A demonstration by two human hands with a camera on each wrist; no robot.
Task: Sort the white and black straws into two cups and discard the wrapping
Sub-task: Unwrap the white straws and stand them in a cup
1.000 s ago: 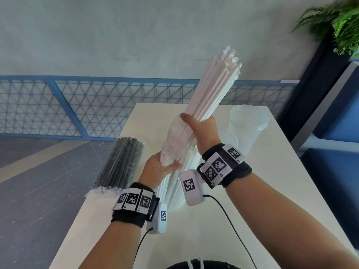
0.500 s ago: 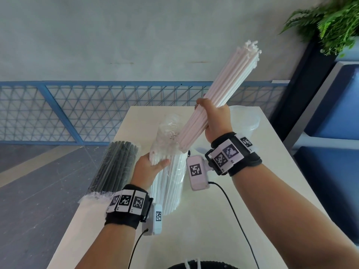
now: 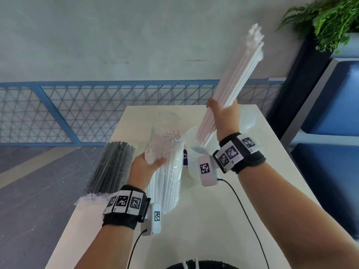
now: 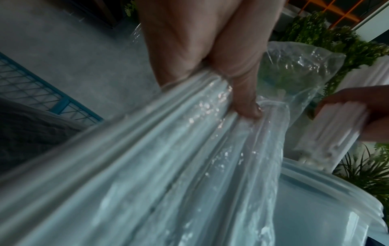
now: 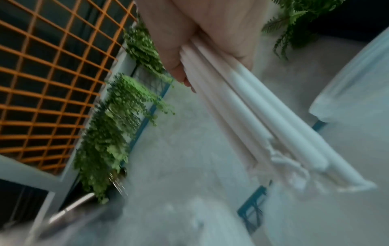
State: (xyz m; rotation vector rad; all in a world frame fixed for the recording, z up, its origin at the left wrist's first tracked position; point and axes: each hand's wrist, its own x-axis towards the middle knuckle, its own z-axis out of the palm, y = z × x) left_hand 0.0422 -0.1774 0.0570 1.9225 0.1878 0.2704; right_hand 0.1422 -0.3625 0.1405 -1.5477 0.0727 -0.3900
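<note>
My right hand (image 3: 220,113) grips a bunch of white straws (image 3: 236,80) and holds it raised and tilted to the right, clear of the bag. The same straws (image 5: 252,116) fan out below my right hand (image 5: 195,50) in the right wrist view. The bunch's lower ends hang just above a translucent cup (image 3: 194,167). My left hand (image 3: 151,164) holds the clear wrapping (image 3: 167,133), which stands upright on the table with more white straws (image 3: 169,183) inside. In the left wrist view my thumb (image 4: 246,106) presses the wrapping (image 4: 189,166).
A wrapped pack of black straws (image 3: 112,167) lies along the left edge of the white table (image 3: 213,220). A second translucent cup (image 3: 249,119) stands behind my right hand. A blue mesh fence (image 3: 77,113) and a plant (image 3: 330,20) lie beyond the table.
My right hand has pulled the bunch of white straws out of the wrapping and carried it up and to the right. My left hand has kept hold of the wrapping.
</note>
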